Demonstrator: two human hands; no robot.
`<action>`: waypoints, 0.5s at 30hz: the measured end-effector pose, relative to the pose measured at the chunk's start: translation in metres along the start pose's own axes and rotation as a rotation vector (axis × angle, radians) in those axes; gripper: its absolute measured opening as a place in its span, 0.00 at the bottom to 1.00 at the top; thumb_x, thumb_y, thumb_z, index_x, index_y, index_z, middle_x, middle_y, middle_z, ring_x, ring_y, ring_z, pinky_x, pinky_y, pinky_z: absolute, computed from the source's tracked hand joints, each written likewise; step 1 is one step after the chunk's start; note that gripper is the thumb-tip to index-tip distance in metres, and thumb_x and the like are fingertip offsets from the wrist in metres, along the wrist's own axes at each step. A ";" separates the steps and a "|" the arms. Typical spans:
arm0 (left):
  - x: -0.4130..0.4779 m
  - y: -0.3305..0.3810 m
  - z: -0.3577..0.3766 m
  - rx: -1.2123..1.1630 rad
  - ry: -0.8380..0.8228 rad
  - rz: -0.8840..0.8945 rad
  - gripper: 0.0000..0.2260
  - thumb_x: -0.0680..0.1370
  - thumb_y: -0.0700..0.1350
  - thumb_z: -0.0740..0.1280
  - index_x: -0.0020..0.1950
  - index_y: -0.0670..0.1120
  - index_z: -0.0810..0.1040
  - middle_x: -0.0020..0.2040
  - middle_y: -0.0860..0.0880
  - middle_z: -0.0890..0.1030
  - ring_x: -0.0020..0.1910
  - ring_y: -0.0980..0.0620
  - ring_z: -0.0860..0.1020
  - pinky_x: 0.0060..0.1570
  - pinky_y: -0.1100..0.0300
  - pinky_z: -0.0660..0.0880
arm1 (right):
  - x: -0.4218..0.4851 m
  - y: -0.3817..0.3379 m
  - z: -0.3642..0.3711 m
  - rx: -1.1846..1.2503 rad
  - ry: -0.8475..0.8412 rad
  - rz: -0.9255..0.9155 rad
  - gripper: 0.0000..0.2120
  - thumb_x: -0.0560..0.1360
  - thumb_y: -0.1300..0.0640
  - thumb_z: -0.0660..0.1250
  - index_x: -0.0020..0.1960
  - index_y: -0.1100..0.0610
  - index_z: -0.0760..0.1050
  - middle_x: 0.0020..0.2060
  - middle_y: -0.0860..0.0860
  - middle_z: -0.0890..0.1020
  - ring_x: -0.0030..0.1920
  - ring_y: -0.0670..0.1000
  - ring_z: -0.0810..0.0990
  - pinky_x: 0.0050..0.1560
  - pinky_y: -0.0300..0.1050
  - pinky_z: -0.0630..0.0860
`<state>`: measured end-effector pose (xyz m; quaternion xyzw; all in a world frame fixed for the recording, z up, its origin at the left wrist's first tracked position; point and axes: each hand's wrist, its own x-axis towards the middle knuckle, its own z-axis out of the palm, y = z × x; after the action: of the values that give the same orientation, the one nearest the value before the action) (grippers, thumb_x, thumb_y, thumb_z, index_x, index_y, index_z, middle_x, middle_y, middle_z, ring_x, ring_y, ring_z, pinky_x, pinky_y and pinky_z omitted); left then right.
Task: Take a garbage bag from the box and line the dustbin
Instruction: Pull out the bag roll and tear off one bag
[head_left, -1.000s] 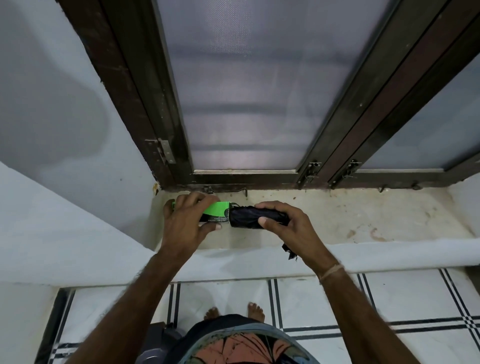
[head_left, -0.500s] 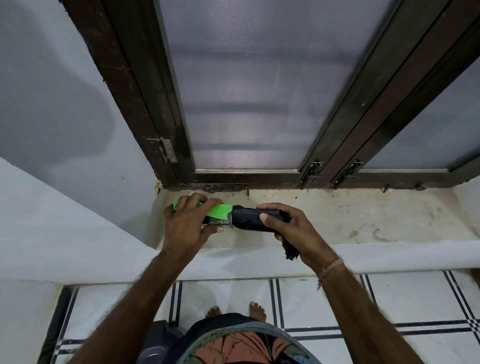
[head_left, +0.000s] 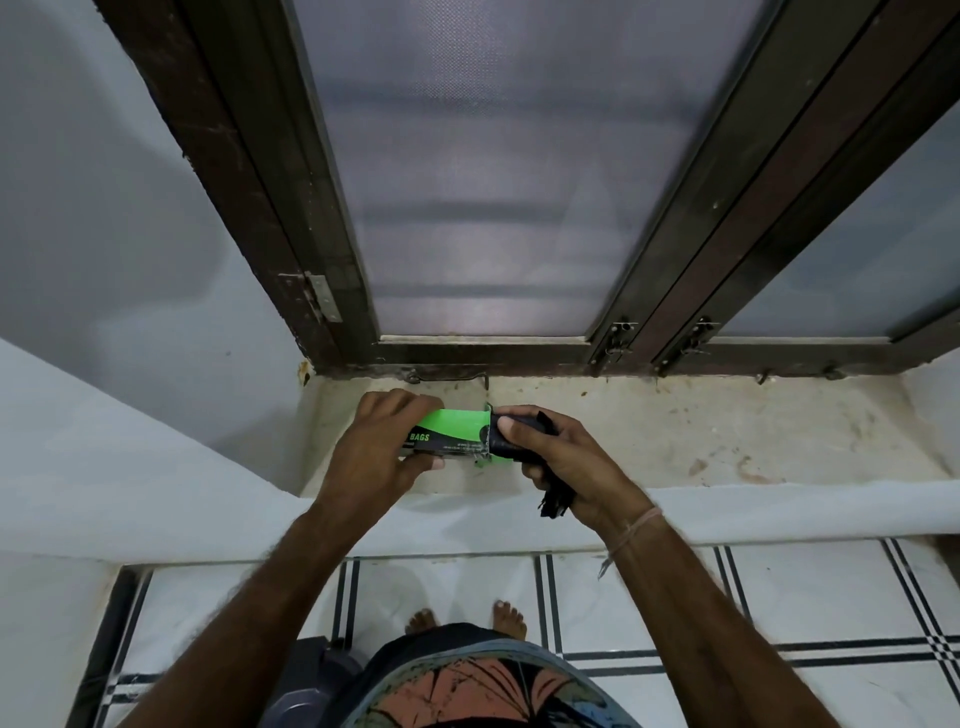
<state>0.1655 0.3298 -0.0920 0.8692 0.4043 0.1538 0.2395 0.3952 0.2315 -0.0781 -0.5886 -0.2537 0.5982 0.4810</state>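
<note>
The left hand (head_left: 382, 449) grips the green box (head_left: 451, 434) over the sill (head_left: 727, 441), while the right hand (head_left: 558, 460) is closed around the black bag roll (head_left: 524, 441) at its open end. No single bag seems separated yet. The dustbin (head_left: 311, 686), near the feet, looks unlined, so most work is left.

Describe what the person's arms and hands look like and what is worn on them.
Both forearms are bare and hairy, with no sleeves or gloves. The left hand wears nothing. A thin pale thread is tied around the wrist of the right hand, its loose end dangling.
</note>
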 end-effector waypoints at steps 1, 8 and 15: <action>0.001 0.001 0.000 -0.002 0.003 0.006 0.25 0.72 0.50 0.79 0.67 0.51 0.77 0.62 0.50 0.80 0.61 0.46 0.72 0.51 0.52 0.77 | 0.001 0.000 0.002 0.004 -0.005 -0.001 0.13 0.79 0.55 0.72 0.62 0.57 0.82 0.43 0.52 0.83 0.30 0.47 0.68 0.28 0.38 0.66; -0.001 -0.012 0.000 -0.063 0.053 -0.117 0.27 0.71 0.51 0.80 0.69 0.51 0.77 0.62 0.49 0.80 0.60 0.49 0.72 0.51 0.57 0.70 | 0.003 0.010 0.006 -0.018 0.204 -0.179 0.12 0.77 0.58 0.74 0.59 0.60 0.80 0.41 0.56 0.79 0.29 0.46 0.71 0.27 0.38 0.70; -0.006 -0.005 0.015 -0.156 0.129 -0.142 0.27 0.70 0.52 0.80 0.67 0.52 0.77 0.59 0.52 0.80 0.55 0.49 0.73 0.49 0.54 0.72 | 0.003 0.006 0.020 -0.091 0.218 -0.296 0.10 0.79 0.58 0.73 0.59 0.57 0.85 0.43 0.47 0.86 0.36 0.39 0.81 0.32 0.36 0.76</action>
<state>0.1654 0.3232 -0.1078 0.8054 0.4664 0.2231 0.2900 0.3755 0.2370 -0.0814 -0.6274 -0.3108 0.4415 0.5611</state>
